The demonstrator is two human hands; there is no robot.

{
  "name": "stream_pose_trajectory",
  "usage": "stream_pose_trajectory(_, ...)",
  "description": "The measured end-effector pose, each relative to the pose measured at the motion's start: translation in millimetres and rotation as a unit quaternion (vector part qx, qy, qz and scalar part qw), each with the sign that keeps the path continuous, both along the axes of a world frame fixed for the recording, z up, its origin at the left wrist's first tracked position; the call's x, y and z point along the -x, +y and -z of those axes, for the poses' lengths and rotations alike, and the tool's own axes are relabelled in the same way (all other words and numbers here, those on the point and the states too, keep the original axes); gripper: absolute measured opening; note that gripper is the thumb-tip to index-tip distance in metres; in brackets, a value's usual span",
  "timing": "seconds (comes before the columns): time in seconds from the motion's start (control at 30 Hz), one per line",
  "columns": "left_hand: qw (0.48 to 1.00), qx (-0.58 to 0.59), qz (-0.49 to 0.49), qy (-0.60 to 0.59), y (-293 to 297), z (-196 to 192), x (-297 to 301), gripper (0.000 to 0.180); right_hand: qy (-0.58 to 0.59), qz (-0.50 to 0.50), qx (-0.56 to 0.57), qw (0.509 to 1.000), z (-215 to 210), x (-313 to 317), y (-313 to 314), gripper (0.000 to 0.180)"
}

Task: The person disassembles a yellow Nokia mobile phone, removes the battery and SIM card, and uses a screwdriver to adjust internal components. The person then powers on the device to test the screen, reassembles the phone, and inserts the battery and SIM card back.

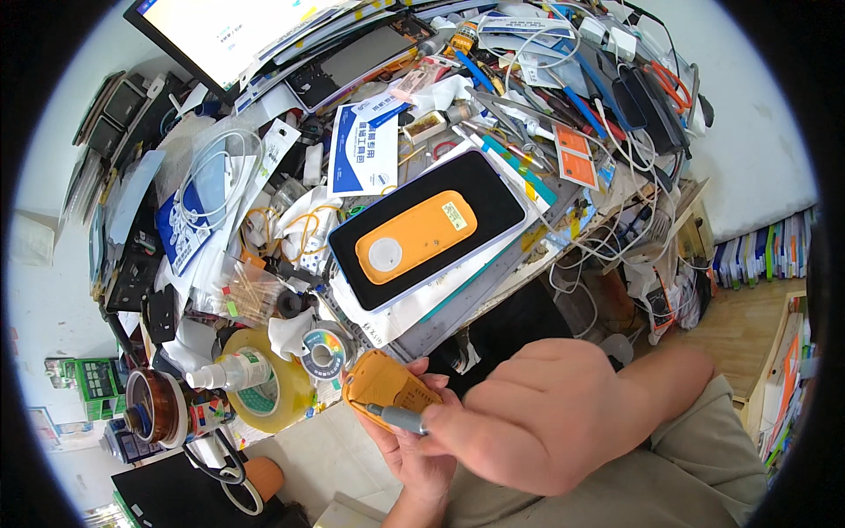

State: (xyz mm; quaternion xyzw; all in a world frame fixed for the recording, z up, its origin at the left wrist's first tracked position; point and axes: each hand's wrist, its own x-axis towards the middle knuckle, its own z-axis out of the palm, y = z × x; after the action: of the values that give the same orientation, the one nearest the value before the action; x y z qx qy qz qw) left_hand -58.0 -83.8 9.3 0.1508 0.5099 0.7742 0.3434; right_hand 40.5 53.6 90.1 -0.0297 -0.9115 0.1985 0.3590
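Note:
Below the desk edge, my left hand [421, 458] holds a small orange device casing [380, 377] with rounded corners and dark printing. My right hand [550, 418] grips a screwdriver [402, 417] with a grey handle. Its tip meets the casing's face near the left edge; the exact spot is too small to make out. A longer orange shell [415, 238] with a pale round disc and a small label lies on a black-lined white tray [493, 176] on the desk.
Tools, cables and packets crowd the desk's far side, with a monitor [220, 35] at the back left. Left of my hands stand a yellow tape roll [295, 400], a spray bottle [231, 371] and a solder spool [322, 354]. Books [766, 251] line the right.

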Motion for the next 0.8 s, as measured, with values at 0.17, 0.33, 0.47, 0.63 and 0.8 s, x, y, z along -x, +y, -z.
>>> stream_pose_trajectory(0.17,0.998,-0.029,-0.002,0.053,-4.7,8.5,1.0,0.071,-0.012,0.022,0.015,1.000,-6.0,1.9,8.6,0.032)
stream_pose_trajectory(0.33,0.999,-0.038,-0.001,0.038,-2.9,5.5,1.0,0.077,-0.059,0.022,0.032,0.997,-8.8,-3.7,9.8,0.034)
stream_pose_trajectory(0.47,0.998,-0.044,0.000,0.035,-1.7,6.7,2.5,0.076,-0.087,0.027,0.010,0.996,-12.6,0.1,12.7,0.035)
stream_pose_trajectory(0.63,0.998,-0.037,-0.007,0.045,-5.2,7.3,1.9,0.072,-0.074,0.025,0.068,0.995,-11.5,3.9,13.4,0.026)
stream_pose_trajectory(0.8,0.998,-0.039,0.004,0.056,-6.7,7.7,3.1,0.070,-0.087,0.021,0.094,0.992,-11.2,2.9,11.7,0.023)
